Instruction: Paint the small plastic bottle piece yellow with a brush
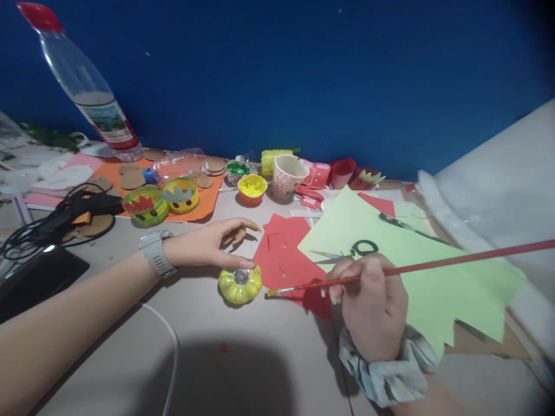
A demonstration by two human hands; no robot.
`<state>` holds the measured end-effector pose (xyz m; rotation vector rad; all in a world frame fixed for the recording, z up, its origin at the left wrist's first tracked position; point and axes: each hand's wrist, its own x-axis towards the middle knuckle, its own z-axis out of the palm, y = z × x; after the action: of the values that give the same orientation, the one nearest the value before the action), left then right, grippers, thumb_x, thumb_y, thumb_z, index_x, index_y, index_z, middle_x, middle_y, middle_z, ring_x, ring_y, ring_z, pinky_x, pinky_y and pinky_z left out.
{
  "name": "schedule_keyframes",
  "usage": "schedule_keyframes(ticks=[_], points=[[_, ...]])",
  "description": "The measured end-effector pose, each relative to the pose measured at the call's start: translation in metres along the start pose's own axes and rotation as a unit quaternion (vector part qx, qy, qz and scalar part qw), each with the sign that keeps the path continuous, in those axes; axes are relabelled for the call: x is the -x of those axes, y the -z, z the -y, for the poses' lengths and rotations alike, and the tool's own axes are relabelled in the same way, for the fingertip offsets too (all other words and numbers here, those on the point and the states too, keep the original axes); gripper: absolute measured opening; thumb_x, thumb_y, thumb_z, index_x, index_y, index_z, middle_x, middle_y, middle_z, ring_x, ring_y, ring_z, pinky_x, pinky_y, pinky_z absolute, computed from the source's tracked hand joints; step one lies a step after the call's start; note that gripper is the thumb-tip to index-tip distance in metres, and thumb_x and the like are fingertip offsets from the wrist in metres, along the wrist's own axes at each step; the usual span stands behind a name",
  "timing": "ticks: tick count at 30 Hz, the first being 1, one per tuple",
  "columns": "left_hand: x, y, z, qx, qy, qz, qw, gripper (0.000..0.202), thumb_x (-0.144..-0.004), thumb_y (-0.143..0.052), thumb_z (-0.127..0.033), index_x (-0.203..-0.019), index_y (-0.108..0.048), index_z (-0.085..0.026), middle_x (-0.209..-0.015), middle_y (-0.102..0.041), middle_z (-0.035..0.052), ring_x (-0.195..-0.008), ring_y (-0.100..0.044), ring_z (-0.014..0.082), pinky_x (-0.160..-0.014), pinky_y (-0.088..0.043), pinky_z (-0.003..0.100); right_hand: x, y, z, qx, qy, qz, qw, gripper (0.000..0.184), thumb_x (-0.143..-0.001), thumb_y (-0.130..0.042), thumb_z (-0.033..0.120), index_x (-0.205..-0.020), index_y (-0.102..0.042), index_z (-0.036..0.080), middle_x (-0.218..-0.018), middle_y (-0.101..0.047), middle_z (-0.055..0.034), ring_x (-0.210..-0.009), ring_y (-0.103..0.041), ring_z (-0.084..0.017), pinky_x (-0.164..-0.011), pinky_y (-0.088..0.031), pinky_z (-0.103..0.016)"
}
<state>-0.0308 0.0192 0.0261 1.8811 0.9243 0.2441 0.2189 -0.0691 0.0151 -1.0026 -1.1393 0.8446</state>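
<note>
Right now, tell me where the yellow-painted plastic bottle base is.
The yellow-painted plastic bottle base sits near the centre of the head view, touched by the left hand, with the tip of the red-handled paintbrush just to its right.

Home craft table — coloured paper [416, 271], paint pots [252, 189], scissors [347, 253], glue gun [87, 205].

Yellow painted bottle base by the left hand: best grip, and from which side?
Probably pinch the yellow bottle base across its lobed side wall, from above and the left. It sits flat and low on the table, clear centre up. The left hand touches its far rim; the paintbrush in the right hand occupies its right side.
</note>
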Motion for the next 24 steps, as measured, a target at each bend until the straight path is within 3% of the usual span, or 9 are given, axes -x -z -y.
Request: schedule_keyframes(ticks=[5,11,15,19,24], points=[[0.0001,0.0,-0.0009,-0.007,0.0,-0.004,1.0,0.062,-0.075,-0.066,-0.052,-0.124,-0.043,-0.023,-0.08,-0.036,-0.0044,-0.068,-0.038,0.0104,-0.063,-0.034,0.023,-0.0012,-0.0022,0.0011,-0.042,0.01,0.017,0.999,0.025,-0.094,-0.041,0.03,-0.077,-0.058,0.024,-0.054,-0.056,0.0016,-0.047,-0.053,-0.013,-0.042,-0.041,-0.027],[0.0003,0.0001,-0.0015,-0.004,0.002,-0.004,1.0,0.062,-0.075,-0.066,-0.052,-0.124,-0.043,-0.022,-0.08,-0.036,-0.0043,-0.068,-0.038,0.0105,-0.063,-0.035,0.023,0.0012,-0.0031,0.0024,-0.032,0.017,-0.002,0.999,0.026,-0.093,-0.042,0.029,-0.075,-0.059,0.023,-0.052,-0.052,0.0016,-0.043,-0.051,-0.012,-0.04,-0.039,-0.028],[-0.0001,0.0,-0.0006,-0.004,-0.001,-0.004,1.0,0.061,-0.075,-0.067,-0.051,-0.124,-0.043,-0.022,-0.08,-0.036,-0.0041,-0.069,-0.038,0.0107,-0.062,-0.034,0.023,0.0015,-0.0038,0.0052,-0.026,0.015,0.023,0.999,0.024,-0.093,-0.042,0.028,-0.078,-0.06,0.024,-0.054,-0.057,0.0,-0.047,-0.056,-0.015,-0.043,-0.044,-0.03],[-0.0001,0.0001,-0.0005,0.003,-0.001,-0.005,1.0,0.061,-0.075,-0.067,-0.05,-0.125,-0.044,-0.022,-0.079,-0.036,-0.0044,-0.068,-0.038,0.0105,-0.063,-0.034,0.023,-0.0035,-0.0018,0.0066,-0.023,0.01,-0.017,1.0,0.027,-0.093,-0.042,0.031,-0.072,-0.057,0.024,-0.048,-0.052,0.0025,-0.041,-0.049,-0.013,-0.039,-0.039,-0.027],[-0.0001,0.0006,-0.0005,0.008,0.004,-0.003,1.0,0.062,-0.075,-0.068,-0.049,-0.125,-0.044,-0.022,-0.078,-0.035,-0.0045,-0.068,-0.037,0.0102,-0.063,-0.035,0.023,-0.0058,0.0006,0.0001,-0.005,-0.031,-0.026,0.999,0.027,-0.092,-0.044,0.039,-0.073,-0.055,0.023,-0.056,-0.056,0.0026,-0.044,-0.054,-0.011,-0.043,-0.042,-0.026]])
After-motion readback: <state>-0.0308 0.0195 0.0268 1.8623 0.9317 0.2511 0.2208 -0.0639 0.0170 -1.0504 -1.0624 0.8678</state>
